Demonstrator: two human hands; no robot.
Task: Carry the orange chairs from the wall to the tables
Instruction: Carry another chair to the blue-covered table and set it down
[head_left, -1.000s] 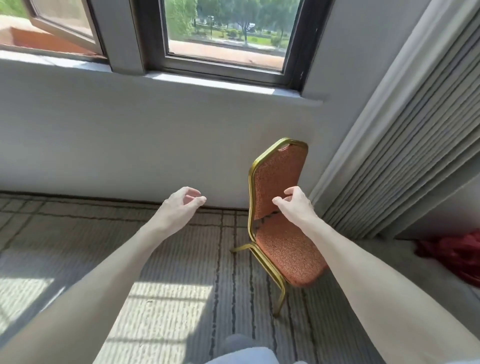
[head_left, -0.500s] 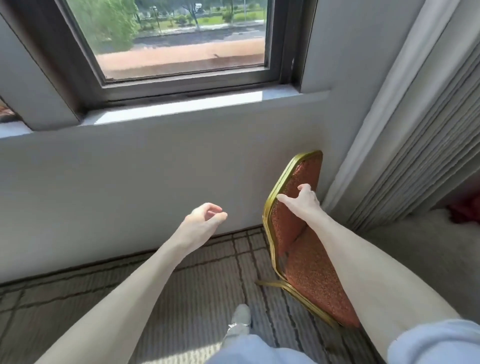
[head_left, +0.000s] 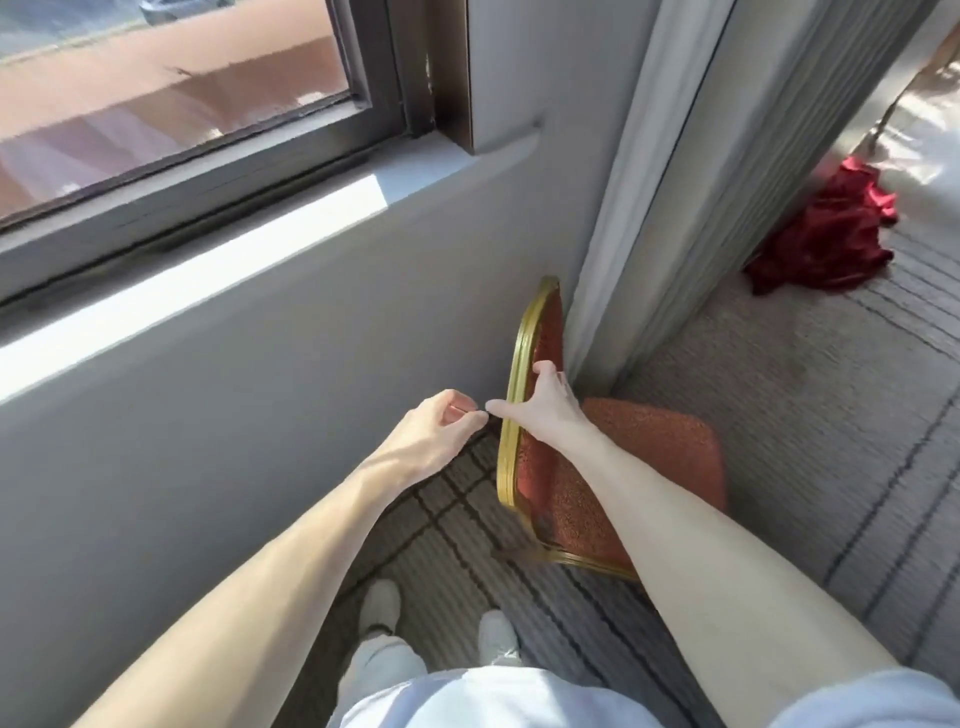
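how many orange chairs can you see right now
1. The orange chair stands against the wall below the window, beside the curtain, with the right hand on its backrest. Others may be out of frame.

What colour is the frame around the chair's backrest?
The chair frame is gold, edging orange upholstery; the head view shows it best.

Hard daylight enters through the window (head_left: 171, 98), laying a glaring strip on the sill below it. The wall beneath lies shaded; edges bend and smear.
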